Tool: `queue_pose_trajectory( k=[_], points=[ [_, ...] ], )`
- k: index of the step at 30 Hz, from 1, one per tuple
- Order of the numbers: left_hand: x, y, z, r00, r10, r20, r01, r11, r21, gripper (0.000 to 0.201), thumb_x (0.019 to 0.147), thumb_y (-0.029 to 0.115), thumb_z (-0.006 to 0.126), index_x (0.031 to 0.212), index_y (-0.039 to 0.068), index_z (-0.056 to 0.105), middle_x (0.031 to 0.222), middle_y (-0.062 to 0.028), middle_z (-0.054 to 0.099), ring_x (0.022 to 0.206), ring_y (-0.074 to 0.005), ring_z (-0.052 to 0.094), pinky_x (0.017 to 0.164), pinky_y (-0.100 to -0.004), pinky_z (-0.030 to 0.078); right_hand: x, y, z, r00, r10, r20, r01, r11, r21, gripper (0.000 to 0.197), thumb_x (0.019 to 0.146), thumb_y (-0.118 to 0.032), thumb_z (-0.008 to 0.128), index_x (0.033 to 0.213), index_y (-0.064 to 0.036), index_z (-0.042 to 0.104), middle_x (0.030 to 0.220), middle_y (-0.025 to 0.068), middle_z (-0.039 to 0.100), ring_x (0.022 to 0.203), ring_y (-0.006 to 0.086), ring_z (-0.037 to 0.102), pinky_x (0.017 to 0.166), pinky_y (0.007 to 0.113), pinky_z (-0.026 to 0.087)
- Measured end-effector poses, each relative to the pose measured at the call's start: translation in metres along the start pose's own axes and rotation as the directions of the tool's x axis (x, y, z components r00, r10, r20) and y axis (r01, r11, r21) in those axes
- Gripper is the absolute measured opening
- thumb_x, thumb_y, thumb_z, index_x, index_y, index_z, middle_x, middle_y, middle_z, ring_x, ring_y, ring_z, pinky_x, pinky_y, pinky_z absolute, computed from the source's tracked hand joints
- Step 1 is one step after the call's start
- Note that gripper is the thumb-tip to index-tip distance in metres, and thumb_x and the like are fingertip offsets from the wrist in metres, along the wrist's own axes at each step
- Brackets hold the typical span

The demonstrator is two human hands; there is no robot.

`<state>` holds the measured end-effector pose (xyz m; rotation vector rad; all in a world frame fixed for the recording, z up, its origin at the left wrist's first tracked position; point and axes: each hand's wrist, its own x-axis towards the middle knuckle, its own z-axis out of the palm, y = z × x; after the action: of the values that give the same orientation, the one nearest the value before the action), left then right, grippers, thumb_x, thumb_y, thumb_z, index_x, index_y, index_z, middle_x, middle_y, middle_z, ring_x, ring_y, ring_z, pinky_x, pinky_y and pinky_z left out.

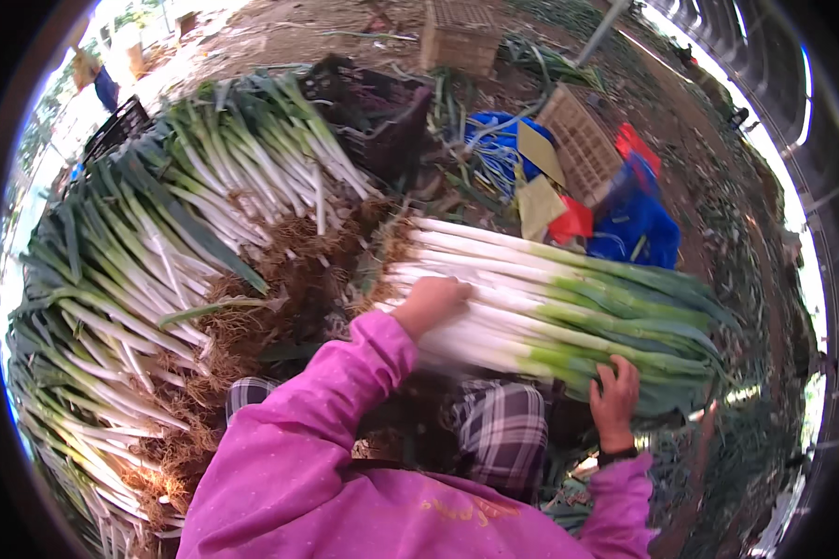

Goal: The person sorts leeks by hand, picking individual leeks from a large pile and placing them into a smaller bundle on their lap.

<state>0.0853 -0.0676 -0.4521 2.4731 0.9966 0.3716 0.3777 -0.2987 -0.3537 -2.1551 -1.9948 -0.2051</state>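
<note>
A broad bundle of leeks (550, 307) lies crosswise in front of me, its white stems and roots to the left and its green leaves to the right. My left hand (435, 306) is closed over the white stems near the root end, its fingertips hidden; the near stems beside it are blurred. At the near edge of the green leaves is my right hand (615, 401), fingers apart and touching the leaves. Along the left side spreads a big pile of leeks (149, 279), tangled roots (242, 317) facing me.
Beyond the pile sits a dark plastic crate (368, 116). Two tan crates stand farther off, one upright (459, 37) and one tilted (578, 140). Blue sheeting (634, 228), red pieces (570, 220) and blue ties (499, 154) lie past the bundle. Loose leaves litter the soil at right.
</note>
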Motion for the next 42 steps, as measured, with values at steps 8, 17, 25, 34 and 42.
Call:
queue_pose_trajectory(
  k=[8,17,25,34,42],
  points=[
    [0.023,-0.027,0.012,0.999,0.030,-0.028,-0.033,0.994,-0.107,0.037,0.080,0.045,0.067,0.084,0.009,0.062,0.085,-0.0119,0.066,0.080,-0.0337,0.064,0.068,-0.0465,0.049,0.010,0.011,0.001,0.994,0.044,0.097,-0.043,0.999,-0.007,0.023,0.069,-0.005,0.068,0.087,-0.0031,0.055,0.147,0.0227,0.037,0.133,0.0416,0.037,0.104,0.050,0.036],
    [0.011,-0.055,0.000,0.985,-0.098,0.144,0.108,0.992,-0.065,0.033,0.074,0.035,0.073,0.097,0.012,0.066,0.088,-0.0136,0.068,0.087,-0.0348,0.066,0.074,-0.0467,0.051,0.008,0.023,0.010,0.977,0.091,0.193,-0.085,0.996,-0.041,0.034,0.068,-0.006,0.071,0.095,-0.0029,0.051,0.147,0.0210,0.037,0.135,0.0419,0.033,0.109,0.050,0.031],
    [0.009,-0.103,-0.067,0.973,-0.229,-0.025,0.212,0.932,-0.294,0.027,0.087,0.030,0.065,0.103,0.008,0.068,0.093,-0.0147,0.069,0.086,-0.0299,0.066,0.078,-0.0410,0.051,0.003,0.023,0.019,0.973,0.146,0.176,-0.135,0.988,-0.073,0.033,0.069,-0.004,0.069,0.094,-0.0014,0.049,0.151,0.0207,0.032,0.137,0.0409,0.031,0.108,0.051,0.028],
    [-0.021,-0.333,-0.079,0.482,-0.712,-0.510,0.697,0.664,-0.269,0.042,0.078,0.022,0.059,0.118,0.006,0.062,0.106,-0.0243,0.064,0.097,-0.0413,0.062,0.084,-0.0454,0.052,0.001,0.002,-0.008,0.930,0.182,0.320,-0.043,0.918,-0.394,0.068,0.078,-0.024,0.071,0.136,0.0004,0.045,0.146,0.0211,0.039,0.130,0.0412,0.038,0.107,0.051,0.033],
    [0.003,-0.372,-0.080,0.442,-0.745,-0.499,0.567,0.663,-0.488,0.041,0.078,0.020,0.061,0.116,0.008,0.063,0.101,-0.0291,0.060,0.093,-0.0427,0.062,0.080,-0.0443,0.053,0.004,-0.003,-0.007,0.931,0.167,0.325,-0.066,0.952,-0.299,0.079,0.079,-0.020,0.071,0.145,-0.0011,0.032,0.148,0.0218,0.034,0.132,0.0419,0.035,0.108,0.049,0.032]
  ],
)
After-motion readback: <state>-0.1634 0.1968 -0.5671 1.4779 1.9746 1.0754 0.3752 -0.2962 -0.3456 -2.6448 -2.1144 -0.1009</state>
